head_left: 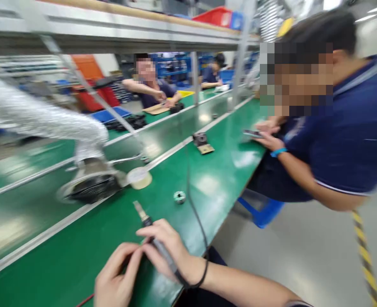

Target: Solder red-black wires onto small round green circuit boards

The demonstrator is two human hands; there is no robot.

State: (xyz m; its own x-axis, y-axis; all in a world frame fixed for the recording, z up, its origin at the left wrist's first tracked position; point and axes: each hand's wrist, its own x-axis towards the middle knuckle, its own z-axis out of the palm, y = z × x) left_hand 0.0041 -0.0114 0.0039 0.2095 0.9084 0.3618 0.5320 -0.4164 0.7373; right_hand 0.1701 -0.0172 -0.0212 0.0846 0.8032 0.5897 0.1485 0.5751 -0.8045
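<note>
Centrally, over the green workbench: soldering iron, gripped in the right hand, fingers closed around the grey handle, metal tip directed away from the body and slightly left. From the rear end of the soldering iron: black cable, looped across the right wrist, then extended over the bench. Beside the handle: left hand, thumb and forefinger brought together in a narrow pinch near the right fingers; cannot tell whether on any part. To the left of the soldering iron, low: red wire. Beyond the tip: tape roll. Left of the tip and farther: extraction hood on a foil duct. Right of the tip: green-and-white ring-shaped component. Well beyond the soldering iron: dark device with a tan base. Far right: seated person in navy shirt, phone in hand.
</note>
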